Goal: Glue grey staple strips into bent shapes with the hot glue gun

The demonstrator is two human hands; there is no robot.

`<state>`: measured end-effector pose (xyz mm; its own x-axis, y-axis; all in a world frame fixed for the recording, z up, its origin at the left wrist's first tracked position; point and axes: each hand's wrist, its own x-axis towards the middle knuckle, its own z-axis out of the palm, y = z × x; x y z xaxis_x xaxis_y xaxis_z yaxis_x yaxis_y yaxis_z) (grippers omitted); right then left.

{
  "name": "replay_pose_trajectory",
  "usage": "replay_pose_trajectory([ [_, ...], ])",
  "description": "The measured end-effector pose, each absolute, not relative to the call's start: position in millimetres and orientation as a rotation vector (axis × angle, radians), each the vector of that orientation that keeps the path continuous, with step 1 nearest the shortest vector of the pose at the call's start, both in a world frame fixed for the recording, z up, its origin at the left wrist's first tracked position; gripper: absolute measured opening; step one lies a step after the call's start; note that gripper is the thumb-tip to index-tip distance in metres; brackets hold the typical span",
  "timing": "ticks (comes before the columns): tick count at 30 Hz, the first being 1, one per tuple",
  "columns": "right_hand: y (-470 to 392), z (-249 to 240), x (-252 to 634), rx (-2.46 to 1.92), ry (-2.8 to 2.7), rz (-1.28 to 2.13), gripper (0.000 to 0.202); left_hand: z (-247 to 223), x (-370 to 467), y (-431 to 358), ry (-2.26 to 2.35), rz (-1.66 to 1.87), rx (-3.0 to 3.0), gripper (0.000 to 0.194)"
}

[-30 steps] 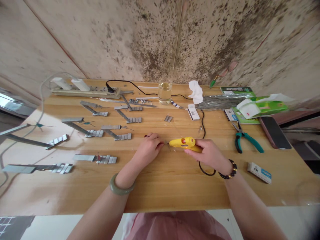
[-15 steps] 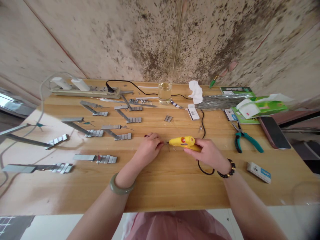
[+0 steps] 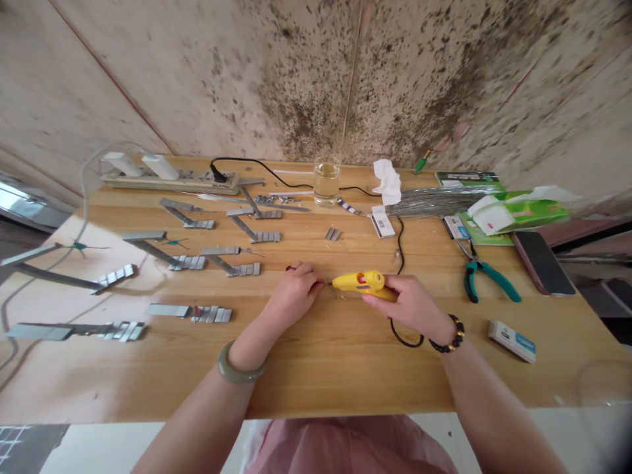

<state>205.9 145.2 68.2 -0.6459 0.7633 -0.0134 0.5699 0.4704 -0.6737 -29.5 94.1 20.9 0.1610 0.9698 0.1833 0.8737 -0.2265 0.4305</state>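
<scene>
A yellow hot glue gun point(image 3: 359, 282) lies in the grip of my right hand point(image 3: 409, 304), its nozzle pointing left. Right at that nozzle, my left hand point(image 3: 297, 289) rests low over the table with thumb and fingertips pinched together. What the pinch holds is too small and too covered to make out. Several grey metal-strip pieces point(image 3: 240, 268) stand and lie to the left of my left hand, some with thin wire twists on them. A few short grey strips point(image 3: 333, 234) lie beyond my hands.
A glass of yellowish liquid point(image 3: 326, 184) stands at the back, beside a power strip point(image 3: 172, 181). Rightward are a wire bundle point(image 3: 439, 202), a tissue pack point(image 3: 523, 209), teal-handled pliers point(image 3: 491, 280), a phone point(image 3: 543, 261) and a small box point(image 3: 512, 341). The gun's black cord point(image 3: 401, 247) curves behind my right hand.
</scene>
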Motion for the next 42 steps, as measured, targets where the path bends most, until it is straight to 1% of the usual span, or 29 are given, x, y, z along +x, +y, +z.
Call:
replay_pose_trajectory([
  [4,145.5,67.0,206.0,-1.142,-2.423,0.9,0.027,19.9,-29.4,93.7,1.793,0.639,2.207,0.015],
  [10,145.2,67.7,205.9,-1.115,-2.436,0.954,0.027,20.1,-29.3,93.5,1.807,0.607,2.225,0.016],
  [17,145.2,68.1,205.8,-1.103,-2.436,0.895,0.027,20.7,-29.1,94.7,1.804,0.627,2.221,0.015],
  [29,144.6,67.7,205.7,-1.102,-2.434,0.888,0.027,20.0,-28.8,94.5,1.809,0.618,2.22,0.015],
  [34,143.3,66.7,204.9,-1.098,-2.425,0.94,0.025,21.0,-28.5,94.5,1.803,0.595,2.224,0.015],
  [42,145.7,65.4,205.6,-1.087,-2.421,0.859,0.023,20.0,-29.0,93.9,1.797,0.621,2.232,0.015],
])
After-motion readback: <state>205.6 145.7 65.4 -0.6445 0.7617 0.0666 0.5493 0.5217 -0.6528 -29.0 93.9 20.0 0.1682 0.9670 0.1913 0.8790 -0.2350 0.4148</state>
